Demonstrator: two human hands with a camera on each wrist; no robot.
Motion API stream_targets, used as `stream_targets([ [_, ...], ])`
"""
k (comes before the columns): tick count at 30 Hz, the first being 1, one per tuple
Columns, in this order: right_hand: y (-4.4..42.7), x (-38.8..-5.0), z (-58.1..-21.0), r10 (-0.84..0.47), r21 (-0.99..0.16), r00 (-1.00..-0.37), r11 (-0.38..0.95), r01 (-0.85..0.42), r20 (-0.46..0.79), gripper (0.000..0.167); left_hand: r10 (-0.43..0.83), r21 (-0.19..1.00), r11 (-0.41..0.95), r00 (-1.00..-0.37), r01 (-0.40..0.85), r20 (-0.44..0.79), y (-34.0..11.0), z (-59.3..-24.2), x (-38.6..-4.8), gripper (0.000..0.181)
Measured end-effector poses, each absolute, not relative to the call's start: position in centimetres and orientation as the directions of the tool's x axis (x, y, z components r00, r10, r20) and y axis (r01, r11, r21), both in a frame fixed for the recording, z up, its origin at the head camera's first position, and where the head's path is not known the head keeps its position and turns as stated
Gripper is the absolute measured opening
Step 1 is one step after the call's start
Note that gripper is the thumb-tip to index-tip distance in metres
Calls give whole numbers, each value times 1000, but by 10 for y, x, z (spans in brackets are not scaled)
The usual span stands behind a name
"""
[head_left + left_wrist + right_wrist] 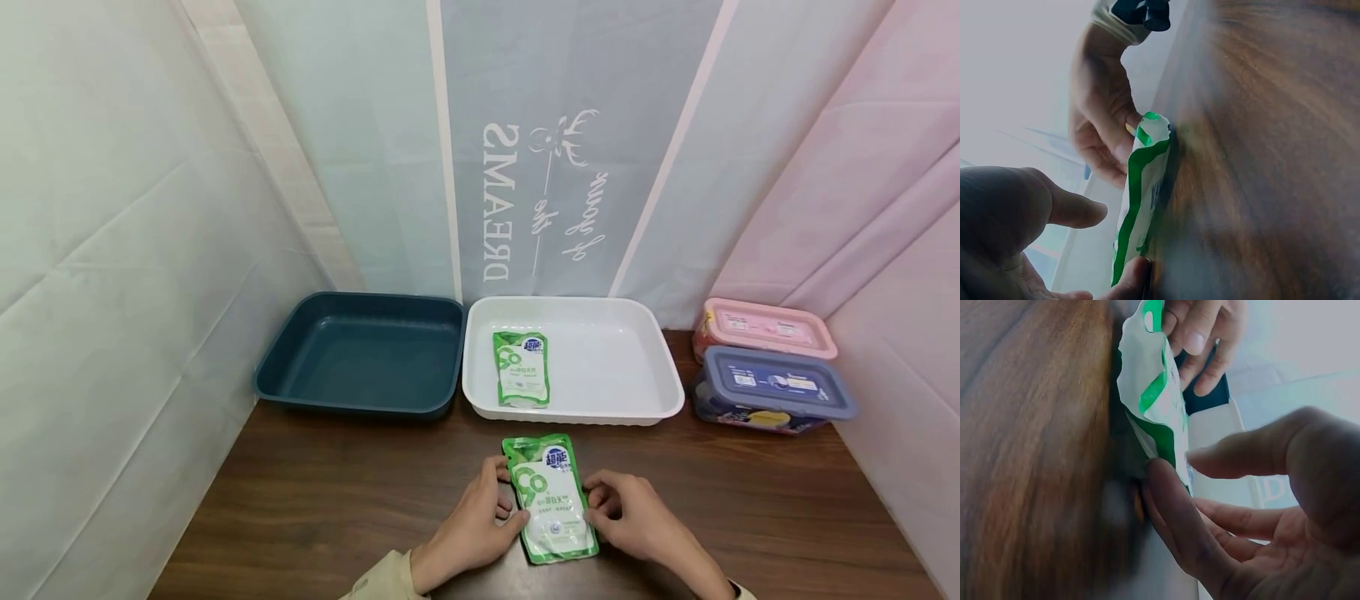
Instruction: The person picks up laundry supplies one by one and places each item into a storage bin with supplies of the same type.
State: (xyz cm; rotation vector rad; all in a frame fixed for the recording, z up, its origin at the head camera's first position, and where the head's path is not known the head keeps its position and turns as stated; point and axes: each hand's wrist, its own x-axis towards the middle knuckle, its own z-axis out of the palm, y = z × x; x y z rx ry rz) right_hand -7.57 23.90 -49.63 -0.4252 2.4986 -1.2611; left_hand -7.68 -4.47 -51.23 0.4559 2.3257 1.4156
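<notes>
A green-and-white detergent pouch (pixel 551 500) lies face up on the wooden table, between both hands. My left hand (pixel 480 517) is at its left edge; in the left wrist view a fingertip touches the pouch (pixel 1141 181) while the thumb (pixel 1082 209) stands off its face. At the right edge, my right hand (pixel 637 512) pinches the pouch (pixel 1175 425), thumb on its face and index finger (pixel 1166 481) beneath the edge. Beyond the hands, a second matching pouch (pixel 522 371) lies in the left part of a white tray (pixel 600 412).
Left of the white tray stands a dark teal tray (pixel 360 408). To its right are a pink-lidded box (pixel 772 327) and a blue-lidded box (pixel 780 383), side by side. Fabric curtains (pixel 375 150) enclose the back and sides of the table (pixel 315 500).
</notes>
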Motion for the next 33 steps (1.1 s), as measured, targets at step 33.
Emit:
stream_targets([
  [33,236,-62,-506,-475,-977,-859,171,124,-192,53,462,974,189,-864,-125,-201,-38,-506,-76,76],
])
